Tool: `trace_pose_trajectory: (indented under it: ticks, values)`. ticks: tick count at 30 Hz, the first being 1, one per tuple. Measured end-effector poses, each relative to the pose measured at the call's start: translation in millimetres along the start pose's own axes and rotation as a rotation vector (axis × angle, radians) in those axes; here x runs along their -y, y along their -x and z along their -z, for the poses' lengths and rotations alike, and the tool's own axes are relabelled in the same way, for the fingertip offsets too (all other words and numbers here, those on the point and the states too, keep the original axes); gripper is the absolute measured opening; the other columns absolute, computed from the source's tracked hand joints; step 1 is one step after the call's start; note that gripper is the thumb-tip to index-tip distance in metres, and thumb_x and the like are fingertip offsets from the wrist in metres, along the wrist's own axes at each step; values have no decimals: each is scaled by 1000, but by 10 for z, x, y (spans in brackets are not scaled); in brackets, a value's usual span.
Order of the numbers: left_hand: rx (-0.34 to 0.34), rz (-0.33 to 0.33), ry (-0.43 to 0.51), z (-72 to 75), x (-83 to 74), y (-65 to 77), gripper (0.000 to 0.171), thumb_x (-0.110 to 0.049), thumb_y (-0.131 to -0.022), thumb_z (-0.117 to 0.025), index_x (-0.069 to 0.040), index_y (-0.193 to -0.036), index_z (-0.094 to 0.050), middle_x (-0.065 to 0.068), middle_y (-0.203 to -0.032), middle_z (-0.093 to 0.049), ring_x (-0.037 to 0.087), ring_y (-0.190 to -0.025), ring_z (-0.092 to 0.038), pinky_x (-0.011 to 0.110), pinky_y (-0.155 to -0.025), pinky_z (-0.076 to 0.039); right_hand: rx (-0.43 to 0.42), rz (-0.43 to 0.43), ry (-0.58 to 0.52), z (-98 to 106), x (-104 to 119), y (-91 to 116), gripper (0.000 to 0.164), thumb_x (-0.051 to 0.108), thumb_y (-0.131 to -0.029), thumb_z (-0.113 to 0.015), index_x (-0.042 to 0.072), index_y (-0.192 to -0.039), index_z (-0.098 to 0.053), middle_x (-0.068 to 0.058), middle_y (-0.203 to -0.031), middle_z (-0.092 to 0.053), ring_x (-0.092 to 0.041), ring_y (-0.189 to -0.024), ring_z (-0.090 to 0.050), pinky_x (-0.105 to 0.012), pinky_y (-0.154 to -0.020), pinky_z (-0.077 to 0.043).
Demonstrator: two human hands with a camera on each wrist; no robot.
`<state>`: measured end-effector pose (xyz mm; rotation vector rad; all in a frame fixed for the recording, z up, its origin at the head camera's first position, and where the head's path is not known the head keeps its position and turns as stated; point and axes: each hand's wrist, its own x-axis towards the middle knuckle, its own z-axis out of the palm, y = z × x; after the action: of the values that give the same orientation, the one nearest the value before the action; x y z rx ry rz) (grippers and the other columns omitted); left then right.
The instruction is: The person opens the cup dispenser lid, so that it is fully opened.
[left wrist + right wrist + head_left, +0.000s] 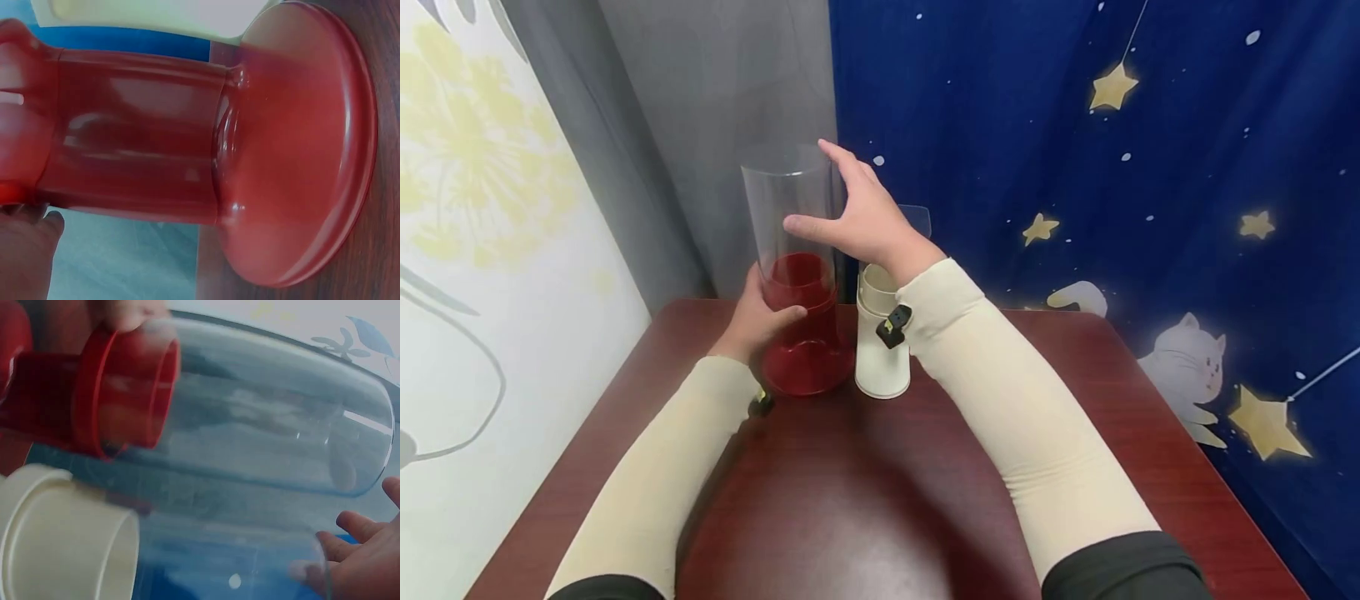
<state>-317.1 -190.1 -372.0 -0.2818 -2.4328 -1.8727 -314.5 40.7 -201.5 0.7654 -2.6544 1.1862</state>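
A glossy red stand (808,367) with a flared round foot is upright on the table. Its upper collar sits inside the lower end of a clear cylinder (767,200). My left hand (756,319) grips the stand's collar, thumb across the front. Higher up, my right hand (874,221) is beside the clear cylinder, fingers and thumb spread; its thumb overlaps the wall in the head view. In the right wrist view those straight fingers (359,540) lie near the cylinder's far rim. Close on the right is a cream stand (880,367) with a second clear cylinder (237,556).
Both stands are near the back edge of the dark red-brown table (820,483). Behind hang a grey curtain (722,100) and a blue star-patterned curtain (1000,125). A white patterned panel (497,275) rises along the left side.
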Motion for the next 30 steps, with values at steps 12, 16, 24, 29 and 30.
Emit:
trace_pose_trajectory:
  ticks: [12, 16, 24, 29, 30]
  values:
    - [-47, -68, -8, -53, -30, 2, 121, -30, -82, -92, -32, -168, -6, 8, -169, -33, 31, -155, -34, 58, -121, -39, -37, -114, -93, -133, 141, -234, 113, 62, -79, -85, 43, -167, -17, 14, -173, -21, -8, -158, -25, -41, -125, -36]
    - [-71, -68, -8, -69, 20, -36, 125, -28, -79, -94, -35, -168, -7, 6, -168, -34, 28, -155, -34, 58, -122, -39, -64, -144, -144, -191, 136, -286, 115, 60, -78, -86, 42, -167, -16, 15, -172, -24, -8, -157, -27, -39, -124, -38]
    - [-120, -85, -44, -85, 292, -227, 129, -33, -75, -98, -44, -166, -7, 0, -166, -38, 25, -153, -37, 59, -120, -40, -96, -162, -225, -268, 137, -359, 115, 57, -79, -88, 41, -167, -15, 16, -172, -25, -8, -154, -33, -38, -123, -40]
    - [-137, -158, -75, -79, 388, -284, 132, -33, -71, -100, -44, -165, -9, 0, -164, -42, 24, -150, -41, 57, -118, -43, -112, -172, -288, -364, 121, -354, 110, 51, -80, -89, 42, -164, -19, 16, -170, -27, -10, -153, -36, -42, -119, -45]
    - [-138, -169, -83, -76, 399, -290, 132, -33, -70, -100, -43, -166, -9, 0, -164, -42, 24, -149, -41, 57, -118, -43, -122, -171, -301, -388, 116, -352, 109, 50, -80, -89, 42, -164, -20, 16, -170, -28, -10, -152, -37, -41, -118, -46]
